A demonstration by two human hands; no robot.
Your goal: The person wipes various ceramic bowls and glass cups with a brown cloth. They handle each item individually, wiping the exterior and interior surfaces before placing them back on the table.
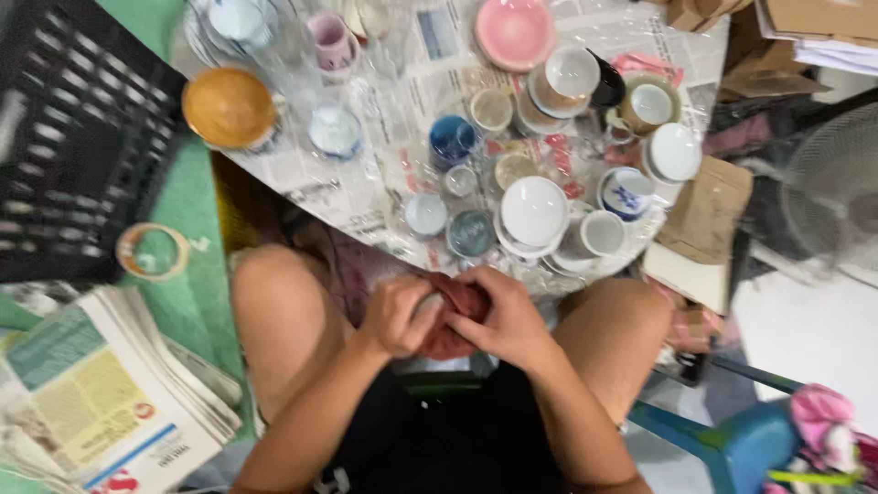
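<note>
Both my hands meet over my lap, between my bare knees. My left hand [395, 316] and my right hand [505, 320] together clasp a dark red cloth [457, 306] that is bunched around a small object; a bit of grey shows between my left fingers, and what it is stays hidden. Just beyond my hands lies a low table covered in newspaper and clear plastic [384, 197], crowded with several cups and bowls, the nearest being a white bowl [534, 211] and a grey-blue cup [471, 232].
An orange bowl [229, 107], a pink bowl [515, 30] and a blue cup [452, 140] stand farther back. A black crate [73, 137] and a tape roll [151, 251] lie left, a newspaper stack [110, 393] at lower left. Cardboard [709, 220] and a fan [837, 192] are right, a blue stool [732, 444] below.
</note>
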